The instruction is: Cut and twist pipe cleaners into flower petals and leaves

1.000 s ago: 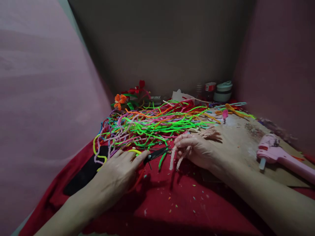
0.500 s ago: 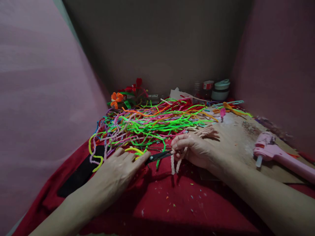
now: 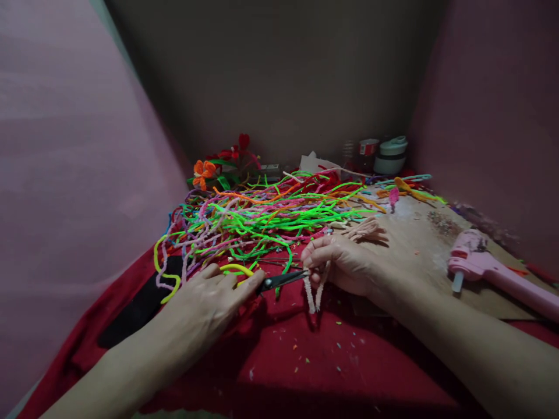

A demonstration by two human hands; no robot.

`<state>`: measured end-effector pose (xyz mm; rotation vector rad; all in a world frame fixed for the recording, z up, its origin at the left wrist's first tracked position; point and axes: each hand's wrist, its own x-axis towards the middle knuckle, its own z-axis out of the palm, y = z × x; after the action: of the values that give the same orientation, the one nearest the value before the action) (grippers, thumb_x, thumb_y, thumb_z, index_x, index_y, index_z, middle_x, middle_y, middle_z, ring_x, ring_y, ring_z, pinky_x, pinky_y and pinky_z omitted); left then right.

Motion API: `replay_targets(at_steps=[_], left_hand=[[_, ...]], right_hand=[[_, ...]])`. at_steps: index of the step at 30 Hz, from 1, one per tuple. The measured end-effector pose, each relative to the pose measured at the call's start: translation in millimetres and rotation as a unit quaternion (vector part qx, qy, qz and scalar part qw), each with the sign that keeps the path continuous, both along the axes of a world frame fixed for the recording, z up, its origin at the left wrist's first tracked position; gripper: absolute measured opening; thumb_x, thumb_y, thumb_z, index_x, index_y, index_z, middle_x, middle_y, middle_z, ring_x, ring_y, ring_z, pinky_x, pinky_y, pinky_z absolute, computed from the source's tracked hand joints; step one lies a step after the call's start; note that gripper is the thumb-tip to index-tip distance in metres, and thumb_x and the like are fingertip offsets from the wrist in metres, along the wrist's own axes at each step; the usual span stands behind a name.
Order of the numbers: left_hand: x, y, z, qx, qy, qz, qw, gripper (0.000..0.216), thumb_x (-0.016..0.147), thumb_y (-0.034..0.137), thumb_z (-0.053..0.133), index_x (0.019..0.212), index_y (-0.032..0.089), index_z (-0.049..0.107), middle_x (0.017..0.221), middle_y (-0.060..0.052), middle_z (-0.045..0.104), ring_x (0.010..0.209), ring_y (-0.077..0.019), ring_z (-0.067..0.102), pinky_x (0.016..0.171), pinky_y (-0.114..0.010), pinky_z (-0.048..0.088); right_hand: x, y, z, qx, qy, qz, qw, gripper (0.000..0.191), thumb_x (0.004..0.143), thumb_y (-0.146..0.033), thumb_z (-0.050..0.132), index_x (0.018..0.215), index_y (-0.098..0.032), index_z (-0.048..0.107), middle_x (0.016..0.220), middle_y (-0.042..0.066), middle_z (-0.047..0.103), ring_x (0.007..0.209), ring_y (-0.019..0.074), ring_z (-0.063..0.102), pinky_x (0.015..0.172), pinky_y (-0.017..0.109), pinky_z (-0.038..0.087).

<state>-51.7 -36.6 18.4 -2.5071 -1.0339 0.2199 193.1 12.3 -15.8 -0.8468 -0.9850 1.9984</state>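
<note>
My left hand is closed around the yellow handles of a pair of scissors, whose dark blades point right. The blade tips reach a pale pink pipe cleaner just below the fingers of my right hand. That hand pinches the pipe cleaner, and two fuzzy lengths hang from it, their lower ends close together. Whether the blades are around the pipe cleaner or only beside it, I cannot tell. A bundle of pale pink pipe cleaners lies just behind my right hand.
A heap of colourful pipe cleaners covers the red cloth behind my hands. On the right, a pink glue gun rests on a board. A black flat object lies left; orange flowers and a lidded container stand behind.
The hanging ends of the pipe cleaner have come together at the bottom. Both hands keep their grip and stay almost in place; the whole view has shifted slightly.
</note>
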Motion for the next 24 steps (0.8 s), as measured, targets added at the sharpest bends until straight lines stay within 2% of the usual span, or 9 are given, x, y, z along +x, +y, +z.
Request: replay_targets(at_steps=[6, 10, 15, 18, 24], left_hand=[[6.3, -5.6, 4.7, 0.043, 0.083, 0.013, 0.996, 0.053, 0.077, 0.001, 0.036, 0.125, 0.021, 0.042, 0.069, -0.002, 0.059, 0.061, -0.0159, 0.057, 0.068, -0.033, 0.043], [3.4, -2.2, -1.2, 0.053, 0.078, -0.017, 0.995, 0.051, 0.075, -0.002, 0.037, 0.121, 0.019, 0.044, 0.068, -0.002, 0.059, 0.06, -0.016, 0.057, 0.062, -0.03, 0.045], [1.2, 3.7, -2.2, 0.02, 0.062, -0.032, 0.997, 0.047, 0.076, -0.001, 0.037, 0.119, 0.017, 0.044, 0.069, -0.003, 0.059, 0.059, -0.0155, 0.056, 0.053, -0.027, 0.043], [2.8, 6.4, 1.1, 0.024, 0.063, -0.04, 0.997, 0.042, 0.076, 0.0, 0.038, 0.115, 0.017, 0.046, 0.07, -0.002, 0.058, 0.058, -0.0154, 0.056, 0.055, -0.028, 0.043], [9.7, 7.5, 4.4, 0.082, 0.08, -0.075, 0.991, 0.038, 0.077, 0.002, 0.039, 0.11, 0.018, 0.047, 0.069, -0.002, 0.055, 0.059, -0.0168, 0.053, 0.059, -0.031, 0.042]], right_hand=[[-1.4, -0.7, 3.4, -0.014, -0.02, 0.001, 1.0, 0.006, 0.053, -0.005, 0.057, 0.055, -0.01, 0.057, 0.045, -0.001, 0.053, 0.035, 0.0087, 0.048, 0.042, 0.023, 0.039], [-1.4, -1.6, 4.9, -0.02, -0.02, 0.01, 1.0, 0.006, 0.055, -0.005, 0.054, 0.054, -0.01, 0.056, 0.044, 0.0, 0.053, 0.036, 0.0083, 0.048, 0.041, 0.022, 0.037], [-0.5, -2.2, 4.4, -0.016, -0.02, 0.016, 1.0, 0.008, 0.053, -0.004, 0.053, 0.053, -0.011, 0.055, 0.044, 0.0, 0.053, 0.038, 0.0081, 0.048, 0.042, 0.022, 0.038], [0.0, -1.9, 2.7, -0.011, -0.032, 0.034, 0.999, 0.008, 0.053, -0.003, 0.054, 0.054, -0.011, 0.056, 0.043, 0.0, 0.054, 0.037, 0.0081, 0.048, 0.041, 0.021, 0.038], [-0.3, -3.8, 4.9, -0.013, -0.065, 0.056, 0.996, 0.007, 0.055, -0.003, 0.056, 0.057, -0.009, 0.058, 0.042, 0.0, 0.056, 0.033, 0.0082, 0.049, 0.037, 0.019, 0.038]])
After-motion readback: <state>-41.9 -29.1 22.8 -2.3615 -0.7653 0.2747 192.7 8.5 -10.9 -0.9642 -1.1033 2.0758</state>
